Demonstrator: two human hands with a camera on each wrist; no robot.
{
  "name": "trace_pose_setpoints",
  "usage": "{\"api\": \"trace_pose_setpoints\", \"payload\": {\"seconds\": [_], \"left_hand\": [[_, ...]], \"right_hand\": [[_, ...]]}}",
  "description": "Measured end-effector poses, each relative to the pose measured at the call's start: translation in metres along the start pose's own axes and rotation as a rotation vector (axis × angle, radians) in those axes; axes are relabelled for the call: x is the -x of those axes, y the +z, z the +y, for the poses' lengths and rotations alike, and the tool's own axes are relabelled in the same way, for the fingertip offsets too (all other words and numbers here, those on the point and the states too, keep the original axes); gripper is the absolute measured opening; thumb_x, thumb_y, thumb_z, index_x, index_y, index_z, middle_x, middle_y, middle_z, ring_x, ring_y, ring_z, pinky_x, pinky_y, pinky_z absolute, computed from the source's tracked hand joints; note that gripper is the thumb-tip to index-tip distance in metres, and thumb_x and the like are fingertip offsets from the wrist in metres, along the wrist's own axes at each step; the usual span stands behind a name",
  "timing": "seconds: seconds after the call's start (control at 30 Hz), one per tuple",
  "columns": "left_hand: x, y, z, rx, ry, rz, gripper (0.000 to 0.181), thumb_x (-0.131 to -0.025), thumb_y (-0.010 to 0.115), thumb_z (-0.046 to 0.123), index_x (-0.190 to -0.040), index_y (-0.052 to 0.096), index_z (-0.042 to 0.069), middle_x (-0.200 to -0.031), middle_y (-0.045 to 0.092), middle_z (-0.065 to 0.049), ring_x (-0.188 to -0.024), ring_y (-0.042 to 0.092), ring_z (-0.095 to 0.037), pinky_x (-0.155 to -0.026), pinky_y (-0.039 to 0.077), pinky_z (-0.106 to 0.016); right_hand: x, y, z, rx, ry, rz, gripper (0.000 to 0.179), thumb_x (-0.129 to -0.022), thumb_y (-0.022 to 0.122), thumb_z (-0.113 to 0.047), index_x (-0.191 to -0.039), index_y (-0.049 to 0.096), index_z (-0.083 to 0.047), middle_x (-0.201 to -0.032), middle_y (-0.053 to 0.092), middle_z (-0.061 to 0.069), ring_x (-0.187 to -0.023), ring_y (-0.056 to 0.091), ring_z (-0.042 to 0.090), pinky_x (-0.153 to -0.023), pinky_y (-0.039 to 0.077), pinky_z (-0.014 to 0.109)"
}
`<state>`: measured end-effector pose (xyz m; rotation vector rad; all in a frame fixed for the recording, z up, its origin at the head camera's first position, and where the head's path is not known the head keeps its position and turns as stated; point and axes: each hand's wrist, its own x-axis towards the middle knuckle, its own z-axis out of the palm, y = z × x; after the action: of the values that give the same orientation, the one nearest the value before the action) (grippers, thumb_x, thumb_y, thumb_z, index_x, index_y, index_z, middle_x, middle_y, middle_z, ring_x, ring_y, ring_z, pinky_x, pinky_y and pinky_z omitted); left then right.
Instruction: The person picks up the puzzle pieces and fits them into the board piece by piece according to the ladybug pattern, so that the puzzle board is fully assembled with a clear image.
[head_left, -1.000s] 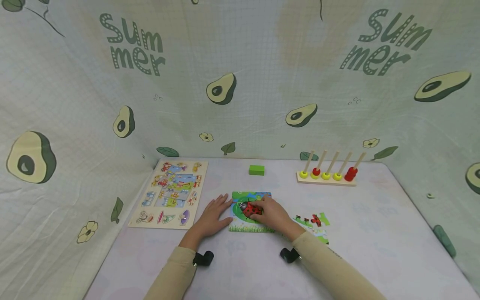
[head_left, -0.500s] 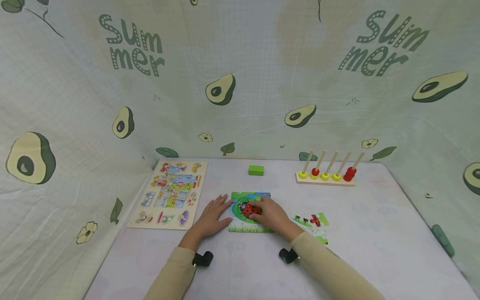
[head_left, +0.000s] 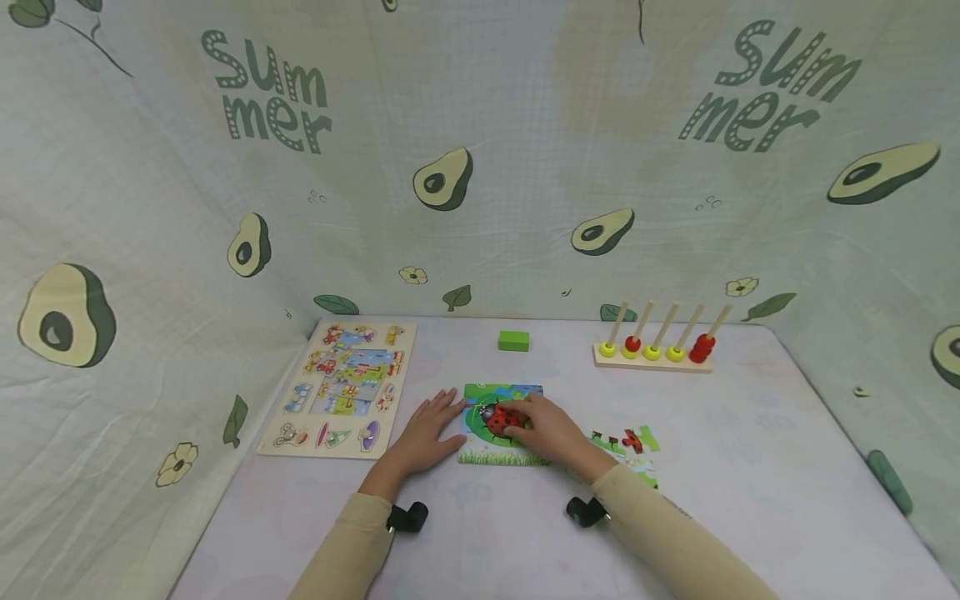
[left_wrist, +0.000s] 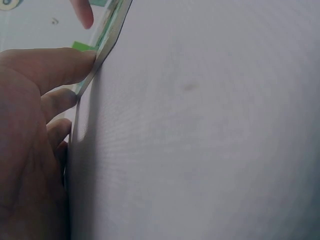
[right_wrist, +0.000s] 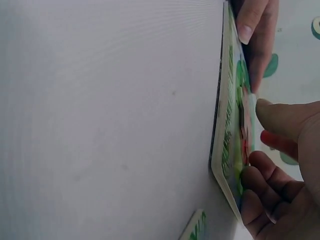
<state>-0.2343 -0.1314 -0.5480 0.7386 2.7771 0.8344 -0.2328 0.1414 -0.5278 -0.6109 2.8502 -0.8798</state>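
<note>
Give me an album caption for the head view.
Left fingers at the edge of the ladybug board, right fingers over it, green block behind.

I'm remotely watching what looks like a cloth-screened play corner, with avocado-printed fabric (head_left: 517,275) beyond the fingers (head_left: 441,403), a bead-and-peg toy (head_left: 652,362) to their far right and a picture board (head_left: 311,451) left.

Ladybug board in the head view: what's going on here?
A person's left hand touches the left edge of the board. The right hand is over the ladybug; whether it pinches anything is unclear. To the right, a printed item lies partly hidden by the right arm. The block and abacus stand farther back, away from both hands.
</note>
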Motion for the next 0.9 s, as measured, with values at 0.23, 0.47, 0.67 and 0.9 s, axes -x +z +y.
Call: {"api": "trace_pose_setpoints", "payload": {"seconds": [0.23,0.47,0.67,0.9], "left_hand": [[0.000,0.000,0.000,-0.004,0.000,0.001,0.066,-0.100,0.062,0.035,-0.158,0.040,0.012,-0.167,0.025,-0.010,-0.156,0.015,-0.030,-0.127,0.008,-0.049],[0.000,0.000,0.001,0.001,0.010,0.006,0.065,-0.100,0.062,0.034,-0.157,0.040,0.010,-0.167,0.026,-0.012,-0.156,0.015,-0.031,-0.127,0.008,-0.050],[0.000,0.000,0.001,-0.003,0.005,0.001,0.066,-0.100,0.062,0.034,-0.157,0.039,0.011,-0.167,0.025,-0.012,-0.156,0.015,-0.031,-0.127,0.008,-0.050],[0.000,0.001,0.000,-0.006,0.001,-0.001,0.066,-0.101,0.061,0.036,-0.158,0.039,0.011,-0.167,0.025,-0.011,-0.156,0.015,-0.030,-0.127,0.008,-0.049]], "right_hand": [[0.010,-0.009,0.006,-0.046,-0.005,0.022,0.039,-0.096,0.072,-0.032,-0.134,0.068,-0.020,-0.098,0.057,-0.003,-0.082,0.049,0.014,-0.070,0.044,0.035],[0.022,-0.021,0.017,-0.056,0.034,0.053,0.035,-0.094,0.074,-0.025,-0.129,0.071,-0.018,-0.090,0.055,-0.007,-0.078,0.050,0.009,-0.069,0.046,0.030],[0.037,-0.036,0.034,-0.027,0.053,0.080,0.035,-0.095,0.074,-0.023,-0.128,0.071,-0.014,-0.090,0.056,-0.006,-0.079,0.051,0.010,-0.069,0.047,0.030],[0.061,-0.056,0.056,0.010,0.132,0.110,0.036,-0.095,0.074,-0.023,-0.129,0.070,-0.012,-0.091,0.056,-0.004,-0.079,0.051,0.011,-0.068,0.047,0.031]]}}
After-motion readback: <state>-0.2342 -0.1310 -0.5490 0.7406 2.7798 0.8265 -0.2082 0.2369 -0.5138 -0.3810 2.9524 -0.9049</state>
